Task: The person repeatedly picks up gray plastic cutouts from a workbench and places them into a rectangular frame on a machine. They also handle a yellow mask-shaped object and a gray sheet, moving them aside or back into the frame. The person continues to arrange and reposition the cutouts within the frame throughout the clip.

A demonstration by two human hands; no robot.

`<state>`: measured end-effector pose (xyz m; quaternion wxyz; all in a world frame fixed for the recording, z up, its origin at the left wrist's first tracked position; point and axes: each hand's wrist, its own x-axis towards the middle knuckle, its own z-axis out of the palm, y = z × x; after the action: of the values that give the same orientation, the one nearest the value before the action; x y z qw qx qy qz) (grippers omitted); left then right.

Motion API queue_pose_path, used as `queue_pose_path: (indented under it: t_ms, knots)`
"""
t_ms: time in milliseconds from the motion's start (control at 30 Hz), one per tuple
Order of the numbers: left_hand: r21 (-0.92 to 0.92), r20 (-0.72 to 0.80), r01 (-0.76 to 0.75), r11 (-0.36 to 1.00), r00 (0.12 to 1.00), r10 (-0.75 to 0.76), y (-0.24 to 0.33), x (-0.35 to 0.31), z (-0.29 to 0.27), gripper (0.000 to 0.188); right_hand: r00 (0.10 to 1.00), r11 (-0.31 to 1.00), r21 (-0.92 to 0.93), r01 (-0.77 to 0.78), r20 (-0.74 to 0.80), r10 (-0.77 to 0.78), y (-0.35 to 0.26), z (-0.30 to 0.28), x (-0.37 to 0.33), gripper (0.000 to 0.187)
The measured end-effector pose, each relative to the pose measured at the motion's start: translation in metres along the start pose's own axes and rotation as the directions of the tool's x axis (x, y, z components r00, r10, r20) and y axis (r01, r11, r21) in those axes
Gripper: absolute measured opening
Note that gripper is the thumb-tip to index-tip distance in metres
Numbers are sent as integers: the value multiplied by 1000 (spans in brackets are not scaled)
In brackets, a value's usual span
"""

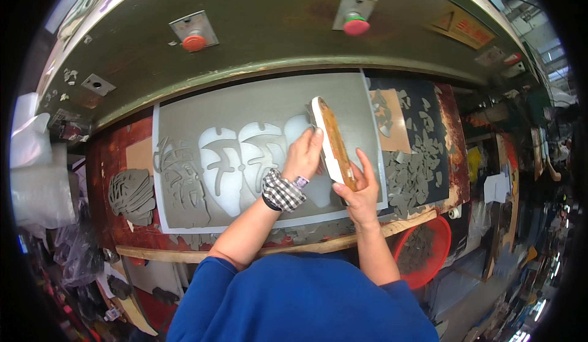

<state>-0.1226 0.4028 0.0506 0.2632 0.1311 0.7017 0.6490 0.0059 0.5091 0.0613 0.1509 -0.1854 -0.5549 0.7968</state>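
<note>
The right hand [360, 194] grips the near end of a long cutting die [332, 141] standing on edge on the grey sheet [257, 106]. The left hand [303, 155] rests against the die's left side, fingers seemingly curled on it. Grey scraps [416, 164] lie nearby.

Left hand [302, 155] fingertips behind the cutting die [332, 141] — grey sheet [257, 106] beneath partly covered

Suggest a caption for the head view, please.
Both hands, left and right, hold a cutting die on a grey sheet.
</note>
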Motion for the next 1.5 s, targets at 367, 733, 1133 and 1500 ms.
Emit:
queue_pose_path:
  t_ms: [367,733,1133,1500]
  knots:
    - [29,-214,-45,999,976,50,22,-105,-103,27,973,953,263,153,-210,-98,-27,-60,-9,59]
    - [132,-672,150,980,740,-22,-64,-127,-184,36,968,898,391,203,-220,-123,-23,-57,-4,50]
    - [231,-630,162,959,776,21,-56,-107,-187,37,754,823,-485,295,-411,-513,-47,-91,-32,54]
    - [164,-632,34,986,771,78,-60,-111,-192,33,833,267,-896,355,173,-526,15,-32,63,88]
